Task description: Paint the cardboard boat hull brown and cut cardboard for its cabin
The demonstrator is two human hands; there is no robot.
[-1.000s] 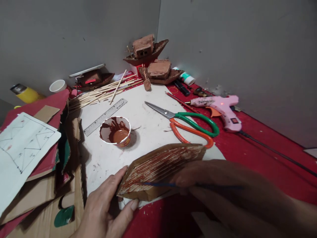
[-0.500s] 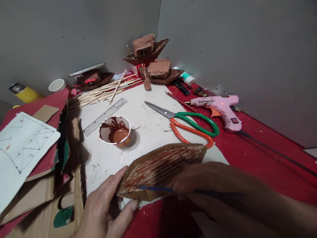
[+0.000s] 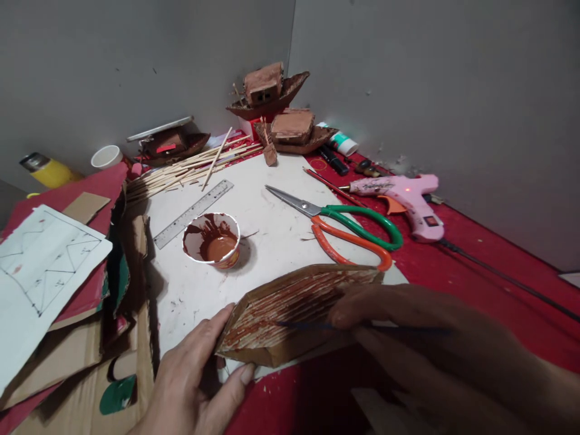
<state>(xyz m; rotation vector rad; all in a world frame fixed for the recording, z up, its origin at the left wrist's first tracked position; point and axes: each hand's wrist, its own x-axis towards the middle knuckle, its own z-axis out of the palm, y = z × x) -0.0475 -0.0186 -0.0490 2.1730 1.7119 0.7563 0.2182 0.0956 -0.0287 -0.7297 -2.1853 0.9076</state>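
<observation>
Blue, slim paintbrush (image 3: pixel 306 326) pinched between thumb and fingers of the right hand (image 3: pixel 408 332), tip over the ridged floor of a corrugated-cardboard boat hull (image 3: pixel 290 302); whether the bristles touch is too dark to tell. Left hand (image 3: pixel 194 368) holds the hull's left end, thumb along the near edge, fingers along the far. Change in the last half second: brush tip shifted right and a little away from the wearer, hull and left hand about where they were. Reads as a stroke along the ridges; pale streaks between the reddish-brown ones suggest patchy coverage, more coats wanted. Just beyond the left fingers, a paper cup (image 3: pixel 194 241) with brown paint (image 3: pixel 220 248); beyond the right hand, green-and-orange-handled scissors (image 3: pixel 312 208), then a pink hot-glue gun (image 3: pixel 399 190), small light glowing. Past the cup, a ruler (image 3: pixel 194 214), graduations unreadable. Left of the left hand, a sheet of line-drawn triangles (image 3: pixel 49 260), its small marks illegible. Farthest out, a green-and-white tube (image 3: pixel 343 142), label not readable; no brand legible anywhere.
</observation>
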